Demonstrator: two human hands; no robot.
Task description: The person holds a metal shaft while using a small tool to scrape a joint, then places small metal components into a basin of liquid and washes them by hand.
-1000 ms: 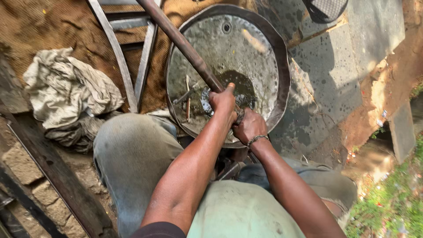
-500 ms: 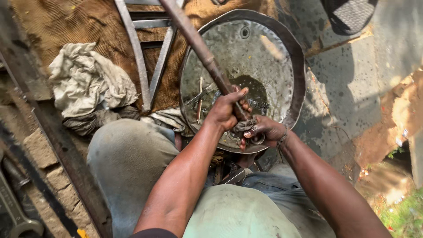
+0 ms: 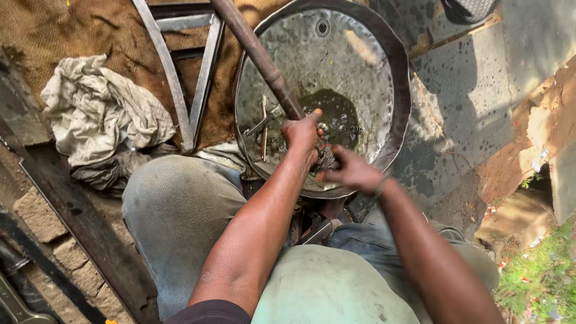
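My left hand (image 3: 302, 135) grips the lower end of a long rusty metal shaft (image 3: 255, 53) that slants up to the top edge of the view. My right hand (image 3: 351, 170) sits just right of it, fingers pinched on a dark greasy rag (image 3: 327, 159) wrapped at the shaft's end. Both hands hover over a round, battered metal pan (image 3: 390, 60) holding a pool of dark oil (image 3: 339, 111) and small parts. A thin rod and a bolt (image 3: 263, 123) lie in the pan left of my hands.
A crumpled dirty cloth (image 3: 99, 111) lies at the left on brown matting. A grey metal frame (image 3: 180, 72) rests beside the pan. My knees fill the lower view. Stone paving (image 3: 474, 102) lies to the right, bricks and a dark beam (image 3: 72, 216) at lower left.
My right hand has shifted from under the shaft's end to its right side, still on the rag. The view has swung slightly; the left hand keeps its grip.
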